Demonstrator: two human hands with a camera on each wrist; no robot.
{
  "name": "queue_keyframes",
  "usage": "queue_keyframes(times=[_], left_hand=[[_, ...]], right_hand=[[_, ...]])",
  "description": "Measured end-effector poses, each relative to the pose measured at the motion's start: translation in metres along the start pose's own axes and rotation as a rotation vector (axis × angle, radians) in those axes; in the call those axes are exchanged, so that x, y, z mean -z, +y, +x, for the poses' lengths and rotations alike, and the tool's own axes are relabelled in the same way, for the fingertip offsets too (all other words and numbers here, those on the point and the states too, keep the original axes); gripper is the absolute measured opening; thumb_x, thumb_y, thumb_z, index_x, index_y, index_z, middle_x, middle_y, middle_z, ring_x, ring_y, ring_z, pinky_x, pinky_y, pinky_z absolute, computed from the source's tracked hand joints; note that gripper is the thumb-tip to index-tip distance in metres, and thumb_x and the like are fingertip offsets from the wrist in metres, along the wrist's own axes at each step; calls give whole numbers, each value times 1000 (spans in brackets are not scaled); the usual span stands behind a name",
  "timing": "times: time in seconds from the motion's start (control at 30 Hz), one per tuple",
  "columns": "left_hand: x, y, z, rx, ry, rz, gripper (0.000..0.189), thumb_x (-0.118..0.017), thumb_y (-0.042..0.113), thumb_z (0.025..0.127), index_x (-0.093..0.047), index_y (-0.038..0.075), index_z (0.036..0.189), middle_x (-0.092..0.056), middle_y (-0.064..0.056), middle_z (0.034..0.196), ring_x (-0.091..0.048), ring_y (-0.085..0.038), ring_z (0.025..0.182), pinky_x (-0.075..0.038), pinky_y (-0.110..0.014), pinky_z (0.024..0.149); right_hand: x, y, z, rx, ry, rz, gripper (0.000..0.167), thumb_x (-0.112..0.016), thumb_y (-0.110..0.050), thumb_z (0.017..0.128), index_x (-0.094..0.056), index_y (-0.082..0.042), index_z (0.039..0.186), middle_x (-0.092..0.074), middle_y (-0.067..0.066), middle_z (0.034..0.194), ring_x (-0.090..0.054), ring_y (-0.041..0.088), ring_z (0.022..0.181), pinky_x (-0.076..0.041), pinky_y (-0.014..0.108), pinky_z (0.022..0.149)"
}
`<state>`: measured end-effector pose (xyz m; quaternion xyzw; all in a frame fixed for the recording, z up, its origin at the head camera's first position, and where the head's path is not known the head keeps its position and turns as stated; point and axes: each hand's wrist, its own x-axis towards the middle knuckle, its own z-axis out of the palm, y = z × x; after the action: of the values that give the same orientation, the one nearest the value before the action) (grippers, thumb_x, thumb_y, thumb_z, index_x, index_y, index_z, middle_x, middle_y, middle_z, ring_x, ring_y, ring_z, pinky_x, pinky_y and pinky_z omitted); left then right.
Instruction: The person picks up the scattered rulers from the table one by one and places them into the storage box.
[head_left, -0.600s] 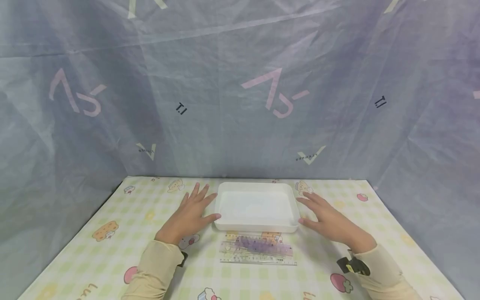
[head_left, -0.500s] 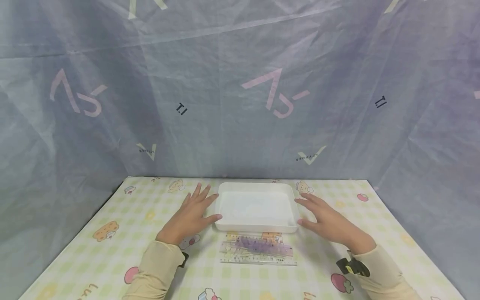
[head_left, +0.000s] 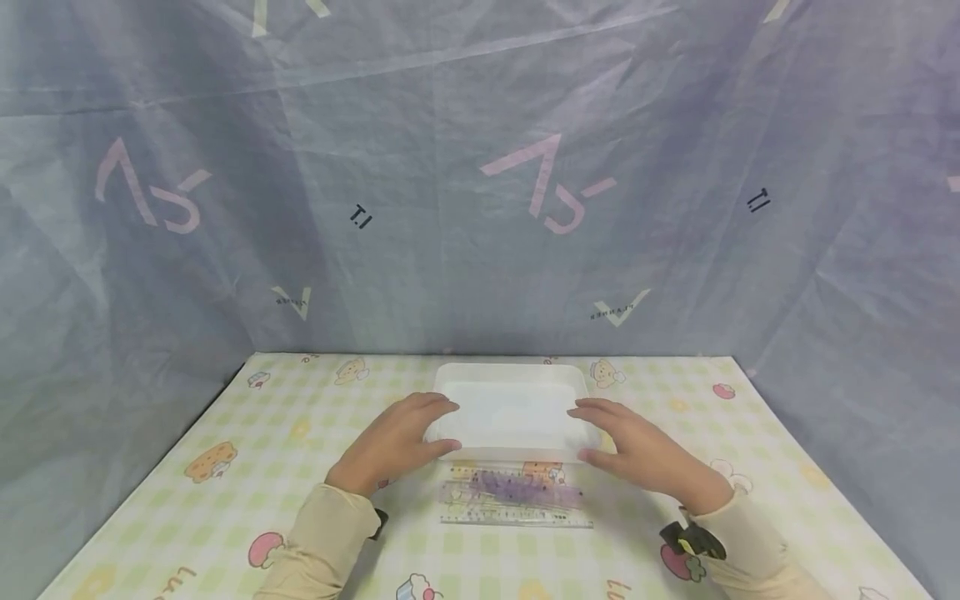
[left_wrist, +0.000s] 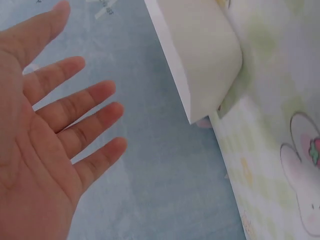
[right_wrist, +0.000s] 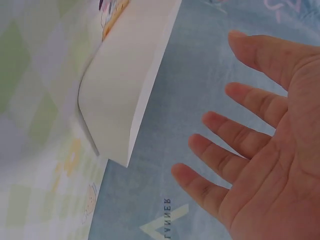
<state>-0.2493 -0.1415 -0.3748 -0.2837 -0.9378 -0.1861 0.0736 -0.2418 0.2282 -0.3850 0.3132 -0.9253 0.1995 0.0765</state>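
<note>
I've got 2 hands up, both released, fingers straight & apart: my L hand left of ctr, R hand right of ctr in the head frame. Btwn them, lower ctr, sits 1 white rect. tray; my fingertips overlap its 2 ends in that view, but each wrist cam shows a gap btwn fingers & tray. Just below it in frame, 1 pile of clear & purple rulers, overlapping, so can't tell the exact no. All on 1 bench w/ green-checked cover. 2 beige sleeves, 2 dk wrist straps. Grey-blue curtain fills the upper frame.
</note>
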Motion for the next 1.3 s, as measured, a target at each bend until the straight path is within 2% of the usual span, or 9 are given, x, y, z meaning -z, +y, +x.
queue_keyframes(times=[0.33, 0.57, 0.77, 0.9, 1.0, 1.07, 1.13, 1.2, 1.3], left_hand=[[-16, 11, 6, -93, -81, 2, 44, -71, 36, 92, -65, 12, 128, -59, -6, 135, -54, -25, 126, -46, -44, 103], [-29, 18, 9, -67, -171, -38, 39, -71, 34, 92, -67, 13, 125, -62, 3, 126, -60, -18, 116, -51, -39, 96], [-39, 22, 10, -106, -223, -18, 42, -76, 30, 87, -68, 13, 125, -65, 3, 121, -62, -13, 106, -53, -33, 91], [-44, 22, 9, -121, -207, 43, 44, -79, 31, 84, -69, 14, 124, -61, -4, 133, -57, -20, 121, -48, -39, 101], [-44, 23, 9, -162, -129, 93, 40, -81, 29, 83, -71, 15, 120, -56, -7, 139, -50, -25, 129, -44, -45, 105], [-44, 24, 9, -206, -69, 105, 35, -80, 25, 84, -72, 14, 116, -58, -5, 132, -53, -22, 123, -46, -42, 103], [-44, 26, 10, -231, -50, 86, 30, -79, 20, 85, -73, 13, 113, -62, -1, 123, -57, -18, 113, -50, -35, 96], [-43, 27, 11, -224, -76, 46, 28, -78, 16, 86, -73, 13, 113, -64, 3, 115, -61, -13, 105, -52, -29, 90], [-44, 30, 11, -172, -166, -10, 26, -78, 15, 85, -73, 13, 110, -67, 5, 106, -62, -8, 93, -54, -25, 81]], right_hand=[[-13, -8, 2, 74, 32, -10, 46, -75, -24, 90, -61, -11, 132, -56, 7, 135, -49, 30, 129, -45, 49, 103], [-24, -13, 3, 105, -33, -1, 32, -73, -19, 90, -68, -11, 121, -65, -2, 119, -61, 21, 112, -52, 43, 92], [-30, -16, 4, 49, -125, 8, 35, -75, -22, 88, -69, -11, 121, -65, -5, 117, -61, 18, 110, -53, 40, 91], [-32, -18, 4, 28, -151, 12, 36, -75, -23, 88, -69, -11, 122, -65, -4, 119, -61, 18, 111, -52, 41, 93], [-32, -20, 5, 51, -149, 12, 36, -75, -23, 88, -69, -10, 121, -66, -3, 118, -63, 18, 109, -53, 41, 93], [-32, -21, 5, 69, -147, 24, 36, -75, -22, 88, -68, -9, 121, -67, -1, 117, -64, 19, 107, -53, 41, 91], [-31, -21, 5, 76, -149, 28, 36, -75, -21, 87, -68, -8, 120, -68, 0, 116, -64, 20, 106, -53, 41, 90], [-31, -21, 5, 73, -154, 33, 36, -76, -20, 87, -69, -8, 120, -68, 2, 114, -65, 20, 104, -54, 40, 88], [-33, -19, 4, 57, -170, 37, 35, -76, -19, 86, -69, -8, 119, -69, 1, 113, -65, 19, 103, -54, 39, 87]])
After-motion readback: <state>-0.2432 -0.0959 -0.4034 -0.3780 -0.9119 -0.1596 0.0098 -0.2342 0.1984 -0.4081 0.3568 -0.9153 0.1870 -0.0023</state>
